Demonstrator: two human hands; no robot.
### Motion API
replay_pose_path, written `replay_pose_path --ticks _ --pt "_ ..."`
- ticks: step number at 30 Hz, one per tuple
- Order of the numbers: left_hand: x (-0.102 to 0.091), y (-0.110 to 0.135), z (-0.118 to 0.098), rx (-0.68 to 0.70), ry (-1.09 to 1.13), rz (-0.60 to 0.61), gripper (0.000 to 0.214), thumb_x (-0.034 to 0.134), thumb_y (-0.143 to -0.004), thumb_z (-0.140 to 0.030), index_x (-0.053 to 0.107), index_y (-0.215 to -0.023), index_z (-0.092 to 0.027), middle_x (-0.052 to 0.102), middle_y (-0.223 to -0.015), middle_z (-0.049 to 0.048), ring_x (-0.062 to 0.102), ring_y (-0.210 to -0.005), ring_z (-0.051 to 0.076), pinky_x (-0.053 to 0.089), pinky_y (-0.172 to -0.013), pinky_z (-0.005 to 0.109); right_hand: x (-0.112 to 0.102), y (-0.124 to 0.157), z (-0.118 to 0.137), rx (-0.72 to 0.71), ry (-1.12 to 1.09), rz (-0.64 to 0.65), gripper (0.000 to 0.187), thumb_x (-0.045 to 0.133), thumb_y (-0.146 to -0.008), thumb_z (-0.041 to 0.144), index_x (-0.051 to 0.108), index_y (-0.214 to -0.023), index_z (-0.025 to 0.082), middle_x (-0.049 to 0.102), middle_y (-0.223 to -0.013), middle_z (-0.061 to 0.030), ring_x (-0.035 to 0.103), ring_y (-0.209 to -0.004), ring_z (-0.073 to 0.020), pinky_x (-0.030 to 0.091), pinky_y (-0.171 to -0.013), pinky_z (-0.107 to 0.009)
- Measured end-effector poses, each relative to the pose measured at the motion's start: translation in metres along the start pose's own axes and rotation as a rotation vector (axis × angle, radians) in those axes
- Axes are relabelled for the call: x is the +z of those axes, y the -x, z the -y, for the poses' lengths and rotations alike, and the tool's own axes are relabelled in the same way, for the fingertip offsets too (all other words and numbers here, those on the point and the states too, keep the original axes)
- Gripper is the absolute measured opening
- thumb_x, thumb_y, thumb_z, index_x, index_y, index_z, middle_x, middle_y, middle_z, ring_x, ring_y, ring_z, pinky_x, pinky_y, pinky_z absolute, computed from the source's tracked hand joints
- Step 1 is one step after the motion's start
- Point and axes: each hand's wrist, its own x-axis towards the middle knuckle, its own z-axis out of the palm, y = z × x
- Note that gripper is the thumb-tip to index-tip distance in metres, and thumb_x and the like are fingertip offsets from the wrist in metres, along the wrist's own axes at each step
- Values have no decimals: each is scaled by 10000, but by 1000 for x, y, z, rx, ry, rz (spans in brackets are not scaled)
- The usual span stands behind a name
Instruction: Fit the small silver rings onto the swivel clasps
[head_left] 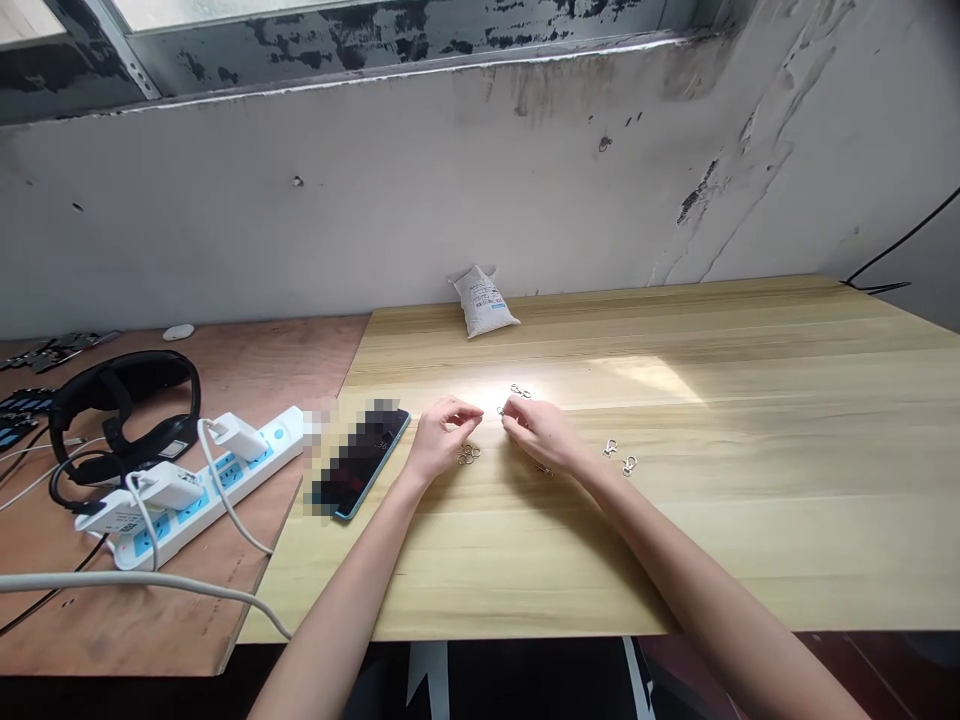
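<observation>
My left hand [444,437] is pinched, thumb against fingers, above the wooden table; what lies between its fingertips is too small to make out. Just under it are several small metal rings [468,454]. Facing it, my right hand [543,434] is also closed in a pinch, with a bit of a small metal piece [501,411] showing at its fingertips. Beyond the right hand lie small metal clasps [520,391]. Another metal piece [544,468] is partly hidden beneath that hand. Two more clasps, a farther one [610,447] and a nearer one [629,466], rest right of the wrist.
A phone [367,460] lies left of my left hand. A white packet [484,302] stands near the wall. On the reddish board at left are a power strip [217,490] with plugged chargers, cables and a black headset [124,400].
</observation>
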Motion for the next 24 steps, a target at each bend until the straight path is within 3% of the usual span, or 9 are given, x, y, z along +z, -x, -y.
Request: replay_pose_path --ticks 5,8,13,17,21,24 --pt "3 2 2 32 85 36 178 600 -884 -301 753 -942 -231 727 -957 52 666 -912 186 521 -782 295 17 7 -4 -135 -102 -72 129 487 -906 247 580 -833 196 630 -729 3 493 -579 -106 353 -584 -240" --pt "6 3 4 32 69 58 191 590 -890 -286 759 -965 -236 706 -899 52 648 -838 172 509 -730 281 21 11 -5 -179 -148 -131 110 506 -901 237 605 -870 198 645 -748 1 506 -567 -97 385 -601 -240" --pt "9 4 9 22 27 76 240 540 -901 -249 759 -1000 -248 625 -854 42 579 -709 126 468 -609 241 21 13 -4 -167 -167 -163 69 541 -854 201 610 -846 202 644 -701 15 509 -542 -92 401 -596 -238" --pt "11 3 9 -94 95 20 264 649 -841 -311 709 -1079 -213 683 -845 32 627 -707 135 513 -644 254 19 13 -4 -134 -182 -163 49 552 -831 198 599 -819 202 639 -681 14 500 -536 -95 394 -566 -235" --pt "12 3 7 -115 181 18 190 736 -763 -339 732 -866 -179 738 -850 48 687 -773 172 553 -726 284 21 12 -6 -65 -312 -179 103 555 -864 262 634 -838 203 649 -672 -1 537 -559 -111 417 -557 -240" --pt "13 3 6 -94 190 35 162 712 -787 -337 736 -831 -183 750 -867 52 699 -786 178 561 -747 294 22 11 -6 -38 -424 -141 146 558 -881 297 662 -875 195 670 -674 -16 580 -583 -126 446 -570 -252"
